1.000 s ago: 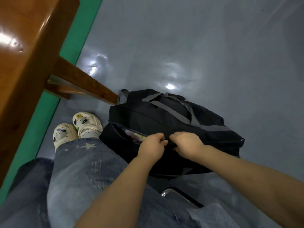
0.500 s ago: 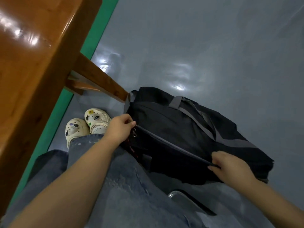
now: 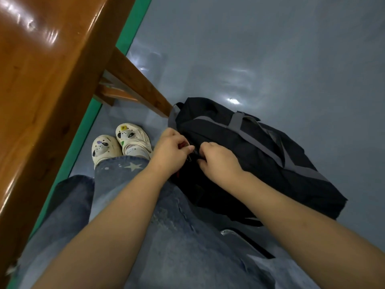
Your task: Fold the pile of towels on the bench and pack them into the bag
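Note:
A black duffel bag [image 3: 260, 155] with grey straps lies on the grey floor to the right of my legs. Its zip looks drawn along its length, and no towels show. My left hand [image 3: 169, 151] pinches the small metal zipper pull at the bag's near left end. Close beside it, my right hand [image 3: 218, 161] grips the bag's fabric by the zip, fingers curled. The two hands almost touch.
A glossy brown wooden bench [image 3: 48, 80] fills the left side, its leg [image 3: 137, 84] slanting down to the bag's end. My feet in cream clogs [image 3: 123, 144] stand between bench and bag. A green floor strip [image 3: 83, 140] runs under the bench.
My right hand has come from the bag's far right end to the left end, beside my left hand. Before that my left hand drew the zip leftward, shutting the bag.

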`<action>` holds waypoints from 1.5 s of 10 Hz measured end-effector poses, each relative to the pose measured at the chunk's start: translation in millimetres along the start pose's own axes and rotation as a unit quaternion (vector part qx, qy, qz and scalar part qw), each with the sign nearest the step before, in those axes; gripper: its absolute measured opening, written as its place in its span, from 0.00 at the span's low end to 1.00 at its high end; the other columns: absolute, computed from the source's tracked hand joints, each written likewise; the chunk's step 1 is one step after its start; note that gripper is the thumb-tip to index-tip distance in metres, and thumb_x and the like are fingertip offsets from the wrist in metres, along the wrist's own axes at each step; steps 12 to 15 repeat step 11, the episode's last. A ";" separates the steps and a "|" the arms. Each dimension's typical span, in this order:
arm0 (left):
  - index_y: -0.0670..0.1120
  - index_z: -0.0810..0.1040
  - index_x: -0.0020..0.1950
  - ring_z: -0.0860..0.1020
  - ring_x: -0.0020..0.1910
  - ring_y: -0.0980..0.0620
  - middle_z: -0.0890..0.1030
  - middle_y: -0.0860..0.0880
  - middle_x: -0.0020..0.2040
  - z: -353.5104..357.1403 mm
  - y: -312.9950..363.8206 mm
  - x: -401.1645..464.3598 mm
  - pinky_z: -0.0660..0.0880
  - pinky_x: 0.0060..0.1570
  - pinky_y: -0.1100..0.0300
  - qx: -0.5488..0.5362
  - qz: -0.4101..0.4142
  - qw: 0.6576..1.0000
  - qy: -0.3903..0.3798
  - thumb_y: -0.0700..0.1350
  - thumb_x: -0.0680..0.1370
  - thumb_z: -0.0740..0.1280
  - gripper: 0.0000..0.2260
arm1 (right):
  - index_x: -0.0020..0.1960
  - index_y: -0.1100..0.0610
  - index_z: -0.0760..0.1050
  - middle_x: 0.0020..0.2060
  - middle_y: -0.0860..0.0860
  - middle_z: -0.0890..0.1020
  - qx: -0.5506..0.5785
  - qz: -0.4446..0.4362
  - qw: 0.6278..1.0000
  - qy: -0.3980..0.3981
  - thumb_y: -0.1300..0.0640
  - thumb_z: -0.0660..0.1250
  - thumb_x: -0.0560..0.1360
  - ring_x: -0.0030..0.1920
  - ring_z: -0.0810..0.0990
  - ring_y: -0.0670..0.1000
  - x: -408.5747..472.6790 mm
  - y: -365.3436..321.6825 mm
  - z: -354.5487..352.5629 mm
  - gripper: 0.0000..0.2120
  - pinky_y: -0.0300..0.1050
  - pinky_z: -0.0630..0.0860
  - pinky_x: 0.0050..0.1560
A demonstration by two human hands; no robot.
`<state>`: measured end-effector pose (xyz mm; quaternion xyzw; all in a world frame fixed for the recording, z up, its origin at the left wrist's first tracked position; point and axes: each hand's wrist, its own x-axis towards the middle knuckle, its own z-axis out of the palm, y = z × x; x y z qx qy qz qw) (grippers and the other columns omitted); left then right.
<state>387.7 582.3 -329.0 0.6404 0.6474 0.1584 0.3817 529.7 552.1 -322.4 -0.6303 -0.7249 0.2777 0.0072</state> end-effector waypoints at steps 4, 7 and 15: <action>0.36 0.80 0.48 0.78 0.50 0.38 0.80 0.35 0.50 4.3 -29.9 37.9 0.73 0.49 0.52 0.022 -0.209 0.976 0.060 0.46 0.77 0.69 0.12 | 0.46 0.58 0.74 0.41 0.48 0.73 0.126 0.033 0.991 0.043 0.57 0.67 0.76 0.41 0.72 0.48 -48.4 19.6 -14.0 0.05 0.43 0.69 0.42; 0.43 0.75 0.45 0.76 0.40 0.49 0.78 0.45 0.40 -11.2 10.3 -4.7 0.75 0.44 0.55 -0.174 -0.204 0.961 0.065 0.46 0.79 0.67 0.07 | 0.44 0.59 0.72 0.39 0.49 0.73 0.131 0.058 0.988 0.049 0.57 0.68 0.75 0.39 0.71 0.50 -37.0 25.9 -14.5 0.06 0.43 0.65 0.38; 0.44 0.75 0.50 0.79 0.40 0.51 0.80 0.47 0.41 -187.2 77.6 -194.0 0.76 0.46 0.55 -0.469 -0.104 0.842 0.245 0.55 0.80 0.62 0.14 | 0.39 0.53 0.77 0.42 0.58 0.83 0.246 0.002 0.969 -0.008 0.55 0.67 0.73 0.45 0.81 0.59 -15.3 -104.8 -62.5 0.05 0.53 0.79 0.51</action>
